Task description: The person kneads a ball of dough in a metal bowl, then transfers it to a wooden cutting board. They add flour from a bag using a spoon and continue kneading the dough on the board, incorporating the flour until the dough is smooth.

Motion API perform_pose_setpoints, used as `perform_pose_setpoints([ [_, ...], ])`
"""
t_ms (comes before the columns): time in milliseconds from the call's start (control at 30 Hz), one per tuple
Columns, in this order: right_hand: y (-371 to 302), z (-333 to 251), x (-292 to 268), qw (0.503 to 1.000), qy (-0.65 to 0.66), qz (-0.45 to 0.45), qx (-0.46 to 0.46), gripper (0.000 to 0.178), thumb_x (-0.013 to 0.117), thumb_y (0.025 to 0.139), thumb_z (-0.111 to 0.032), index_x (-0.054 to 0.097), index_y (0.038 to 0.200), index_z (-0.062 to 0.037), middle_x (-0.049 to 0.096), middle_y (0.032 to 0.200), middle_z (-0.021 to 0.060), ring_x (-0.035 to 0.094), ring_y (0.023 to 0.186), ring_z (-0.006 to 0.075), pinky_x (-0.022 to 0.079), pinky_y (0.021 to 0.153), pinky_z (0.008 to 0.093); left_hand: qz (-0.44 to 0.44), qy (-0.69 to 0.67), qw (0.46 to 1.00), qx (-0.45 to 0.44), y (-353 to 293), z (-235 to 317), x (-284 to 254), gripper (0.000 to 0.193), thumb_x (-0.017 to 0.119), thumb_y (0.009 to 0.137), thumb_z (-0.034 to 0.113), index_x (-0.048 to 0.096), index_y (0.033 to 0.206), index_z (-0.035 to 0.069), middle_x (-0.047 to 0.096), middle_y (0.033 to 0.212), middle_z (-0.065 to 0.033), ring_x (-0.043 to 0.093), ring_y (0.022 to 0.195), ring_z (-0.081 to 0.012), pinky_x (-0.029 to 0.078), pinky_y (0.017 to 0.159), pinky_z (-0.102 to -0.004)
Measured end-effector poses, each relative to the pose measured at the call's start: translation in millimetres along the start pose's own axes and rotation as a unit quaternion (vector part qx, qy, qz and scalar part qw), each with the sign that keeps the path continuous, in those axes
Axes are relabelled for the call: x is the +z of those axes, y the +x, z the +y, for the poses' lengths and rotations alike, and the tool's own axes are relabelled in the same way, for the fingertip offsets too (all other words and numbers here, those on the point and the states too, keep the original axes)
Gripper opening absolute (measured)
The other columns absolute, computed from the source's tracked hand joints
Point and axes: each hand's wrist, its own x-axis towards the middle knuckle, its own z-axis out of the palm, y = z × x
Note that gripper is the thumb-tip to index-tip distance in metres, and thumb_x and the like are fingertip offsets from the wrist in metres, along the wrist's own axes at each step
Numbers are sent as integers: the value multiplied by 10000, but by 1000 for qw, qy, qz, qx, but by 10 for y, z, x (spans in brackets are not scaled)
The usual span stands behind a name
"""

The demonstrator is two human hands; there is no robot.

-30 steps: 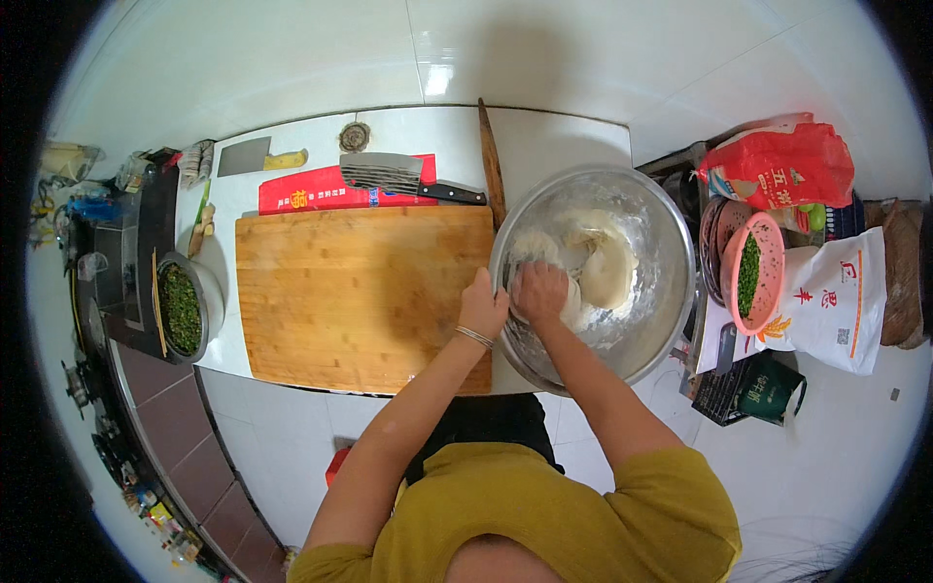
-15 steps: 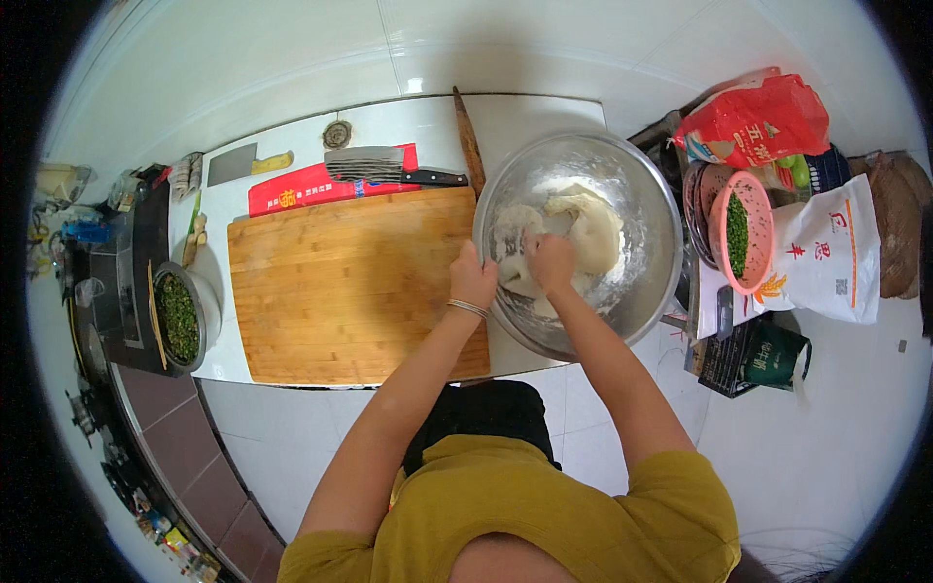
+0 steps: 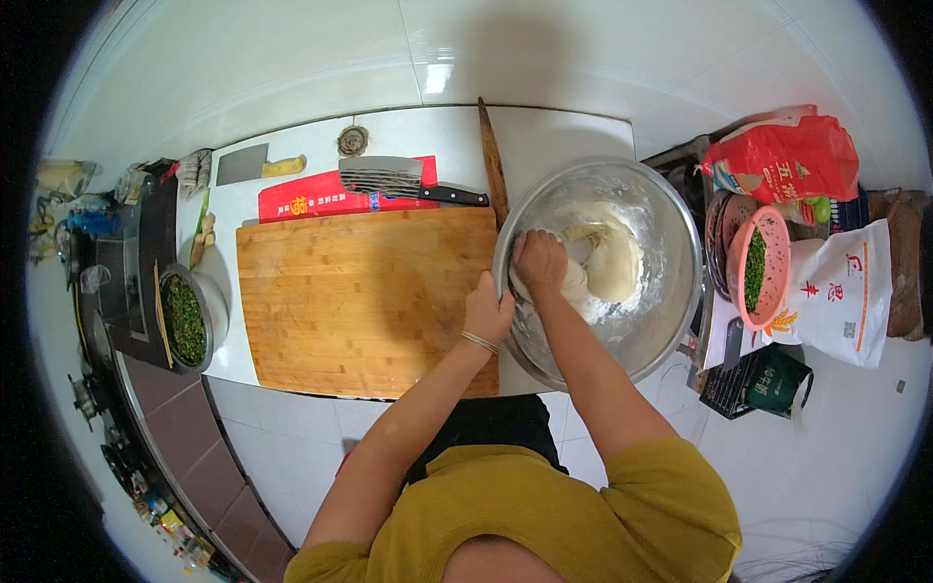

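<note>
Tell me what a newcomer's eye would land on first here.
First, the big steel mixing bowl right of centre, where the right hand presses into pale dough while the left hand grips the bowl's near rim. Next, the broad wooden cutting board filling the middle of the white table, with a cleaver lying just beyond it.

Red flat package lay on the counter behind the wooden board, under a cleaver. Red bag with white markings sat far right, upper. White sack with red and green print lay below it. Dark green box sat lowest, on the floor side.
</note>
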Motion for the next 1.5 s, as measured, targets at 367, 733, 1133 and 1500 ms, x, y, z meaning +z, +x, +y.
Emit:
perform_pose_setpoints([
  [367, 178, 481, -135, 931, 195, -50, 303, 374, 528, 807, -363, 631, 714, -15, 626, 720, 200, 581, 636, 395, 457, 614, 454, 55, -3, 998, 44, 35, -40, 77, 190, 533, 742, 84, 436, 860, -29, 541, 720, -266, 543, 692, -444, 437, 603, -463],
  [733, -611, 71, -38, 996, 30, 24, -85, 182, 531, 788, -220, 535, 874, -60, 501, 830, 110, 524, 786, 293, 412, 651, 399, 48, 16, 998, 22, 16, -14, 60, 183, 529, 745, 110, 452, 843, -23, 545, 702, -261, 550, 674, -430, 436, 595, -461],
  [1133, 253, 166, 178, 982, 22, -13, 187, 313, 492, 814, -328, 645, 831, -55, 624, 824, 167, 593, 777, 338, 463, 713, 428, 24, -41, 999, 11, -16, 0, 48, 160, 532, 749, 84, 430, 818, -18, 540, 682, -263, 544, 675, -446, 433, 583, -468],
  [1500, -569, 476, -264, 976, 189, -31, -105, 291, 589, 615, -153, 592, 895, -74, 553, 897, 158, 529, 772, 336, 415, 661, 427, 42, -11, 997, 58, 53, -50, 47, 193, 538, 735, 109, 441, 827, -31, 544, 697, -275, 543, 677, -448, 441, 600, -468],
])
